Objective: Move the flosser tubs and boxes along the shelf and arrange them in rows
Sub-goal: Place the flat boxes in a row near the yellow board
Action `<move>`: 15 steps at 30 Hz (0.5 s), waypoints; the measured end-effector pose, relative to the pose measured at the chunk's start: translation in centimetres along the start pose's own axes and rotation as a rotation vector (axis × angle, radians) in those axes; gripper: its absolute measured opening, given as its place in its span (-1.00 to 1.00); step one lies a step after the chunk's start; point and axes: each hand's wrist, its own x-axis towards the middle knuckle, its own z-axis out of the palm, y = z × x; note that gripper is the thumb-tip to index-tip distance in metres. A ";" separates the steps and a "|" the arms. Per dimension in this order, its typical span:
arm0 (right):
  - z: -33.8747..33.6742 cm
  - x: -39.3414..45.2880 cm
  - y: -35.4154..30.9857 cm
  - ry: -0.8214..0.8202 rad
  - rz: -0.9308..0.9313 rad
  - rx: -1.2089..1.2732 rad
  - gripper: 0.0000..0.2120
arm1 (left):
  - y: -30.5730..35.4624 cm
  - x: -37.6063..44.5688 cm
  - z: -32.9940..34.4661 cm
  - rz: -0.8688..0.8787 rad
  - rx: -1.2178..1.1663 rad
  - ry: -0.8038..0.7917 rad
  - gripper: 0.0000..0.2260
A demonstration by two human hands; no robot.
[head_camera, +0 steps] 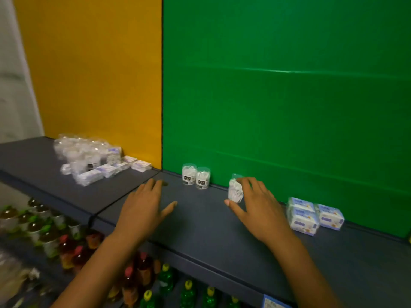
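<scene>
Standing behind everything are two big walls, a green wall (pixel 289 96) on the right and a yellow wall (pixel 95 74) on the left. Below them runs a long dark shelf (pixel 211 230). Under the shelf are bottles (pixel 51 236) with red, green and yellow caps.

Two arms reach over the shelf. The left hand (pixel 144 207) lies flat over the shelf with its fingers spread out, and it holds nothing. The right hand (pixel 255 205) has its fingers and thumb curled around a tub (pixel 235 192). The tub is tipped over a bit and sits at the left side of that hand, between the thumb and the fingers, close to the green wall.

Far to the left, by the yellow wall, is a messy pile (pixel 89 161) of clear tubs and small flat boxes. It is blurry.

To the right of the right hand sit boxes (pixel 313 215) in white and blue, against the green wall.

Between the two hands, farther back, two tubs (pixel 196 177) stand upright side by side, touching the green wall.
</scene>
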 end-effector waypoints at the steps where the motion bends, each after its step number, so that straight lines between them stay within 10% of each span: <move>1: 0.4 0.1 -1.5 0.001 -0.013 0.013 -0.39 | -1.4 -0.8 -0.8 -0.011 0.006 0.002 -0.49; 15: 4.6 6.5 -18.0 -0.010 -0.229 0.151 -0.42 | -16.1 -5.8 -8.2 -0.211 0.120 0.083 -0.54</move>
